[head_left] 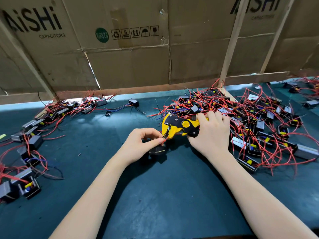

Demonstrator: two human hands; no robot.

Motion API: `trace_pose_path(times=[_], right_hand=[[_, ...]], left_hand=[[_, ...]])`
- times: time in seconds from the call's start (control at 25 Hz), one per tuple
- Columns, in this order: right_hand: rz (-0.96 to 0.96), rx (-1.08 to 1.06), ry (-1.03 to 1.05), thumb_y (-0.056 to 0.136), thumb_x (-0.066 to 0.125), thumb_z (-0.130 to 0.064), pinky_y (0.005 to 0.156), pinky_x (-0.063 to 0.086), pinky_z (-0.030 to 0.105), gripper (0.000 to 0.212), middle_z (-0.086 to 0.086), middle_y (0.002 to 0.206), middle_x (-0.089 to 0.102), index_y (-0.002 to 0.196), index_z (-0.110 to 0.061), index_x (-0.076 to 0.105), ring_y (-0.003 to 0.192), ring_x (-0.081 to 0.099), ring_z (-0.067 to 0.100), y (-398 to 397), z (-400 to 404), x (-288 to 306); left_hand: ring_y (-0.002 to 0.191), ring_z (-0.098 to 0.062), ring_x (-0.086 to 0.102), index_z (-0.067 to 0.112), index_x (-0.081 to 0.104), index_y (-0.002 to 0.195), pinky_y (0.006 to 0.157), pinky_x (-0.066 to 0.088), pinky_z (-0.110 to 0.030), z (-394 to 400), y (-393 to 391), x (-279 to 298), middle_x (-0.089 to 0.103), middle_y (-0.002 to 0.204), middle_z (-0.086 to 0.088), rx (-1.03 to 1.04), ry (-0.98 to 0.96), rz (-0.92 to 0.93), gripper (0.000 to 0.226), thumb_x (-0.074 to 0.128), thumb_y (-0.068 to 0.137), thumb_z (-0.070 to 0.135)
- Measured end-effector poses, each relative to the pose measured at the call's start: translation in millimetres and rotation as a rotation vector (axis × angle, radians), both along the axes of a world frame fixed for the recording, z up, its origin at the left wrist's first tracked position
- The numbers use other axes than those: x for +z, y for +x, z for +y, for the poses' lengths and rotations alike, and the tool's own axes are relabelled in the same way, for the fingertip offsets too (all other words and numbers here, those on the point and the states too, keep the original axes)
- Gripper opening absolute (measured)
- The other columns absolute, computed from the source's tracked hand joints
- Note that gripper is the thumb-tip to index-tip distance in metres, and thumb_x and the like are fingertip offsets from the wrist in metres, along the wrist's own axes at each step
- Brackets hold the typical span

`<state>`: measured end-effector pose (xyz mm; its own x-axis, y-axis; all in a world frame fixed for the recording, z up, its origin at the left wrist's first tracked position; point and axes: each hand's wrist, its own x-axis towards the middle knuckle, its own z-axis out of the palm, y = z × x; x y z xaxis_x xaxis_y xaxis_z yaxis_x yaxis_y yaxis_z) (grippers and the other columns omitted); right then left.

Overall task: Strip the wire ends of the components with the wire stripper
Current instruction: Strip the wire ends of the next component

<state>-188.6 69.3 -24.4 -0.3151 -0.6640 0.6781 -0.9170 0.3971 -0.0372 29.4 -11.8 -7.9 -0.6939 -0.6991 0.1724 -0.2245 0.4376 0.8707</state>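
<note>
Dark green table mat [155, 195] beneath a flattened cardboard wall [131, 66] braced by wooden slats [231, 44].

The stripper [179, 125] sits mid-table [155, 195], held in the right hand [211, 131], its head pointing left. The left hand [141, 144] lies just left of it, pinching a wire [164, 139] at the stripper's jaws. A component [157, 151] hangs under that hand, just above the table. One pile [250, 125] of components spreads right and behind the hands, another [32, 135] along the left edge. Cardboard [131, 49] stands behind the table.
</note>
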Motion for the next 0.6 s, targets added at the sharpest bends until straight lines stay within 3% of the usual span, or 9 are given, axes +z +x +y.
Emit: trace_pose_path(times=[0.24, 0.44, 0.6], right_hand=[[-0.054, -0.019, -0.001, 0.061, 0.075, -0.048, 0.08, 0.033, 0.041, 0.049, 0.011, 0.085, 0.058, 0.088, -0.009, 0.063, 0.086, 0.053, 0.032, 2.7, -1.5, 1.0], [-0.055, -0.024, 0.001, 0.059, 0.076, -0.049, 0.08, 0.031, 0.04, 0.051, 0.01, 0.085, 0.06, 0.088, -0.009, 0.064, 0.085, 0.053, 0.031, 4.8, -3.2, 2.5], [-0.012, -0.003, 0.014, 0.06, 0.074, -0.048, 0.079, 0.03, 0.04, 0.045, 0.008, 0.083, 0.062, 0.085, -0.011, 0.066, 0.083, 0.054, 0.031, 3.6, -2.6, 3.8]], left_hand=[[0.067, -0.002, 0.062, 0.018, 0.072, 0.078, 0.069, 0.045, -0.011, 0.5, -4.5, -2.5, 0.073, 0.075, 0.003, 0.066, -0.006, -0.013, 0.009, 0.072, 0.088, 0.018], [0.078, -0.021, 0.071, 0.022, 0.071, 0.073, 0.08, 0.053, -0.031, -1.1, -5.6, -4.8, 0.074, 0.074, 0.001, 0.101, 0.027, -0.013, 0.015, 0.072, 0.087, 0.015], [0.07, -0.007, 0.066, 0.024, 0.071, 0.073, 0.071, 0.05, -0.017, -0.7, -5.6, -4.3, 0.073, 0.072, 0.006, 0.078, 0.023, -0.02, 0.016, 0.072, 0.087, 0.017]])
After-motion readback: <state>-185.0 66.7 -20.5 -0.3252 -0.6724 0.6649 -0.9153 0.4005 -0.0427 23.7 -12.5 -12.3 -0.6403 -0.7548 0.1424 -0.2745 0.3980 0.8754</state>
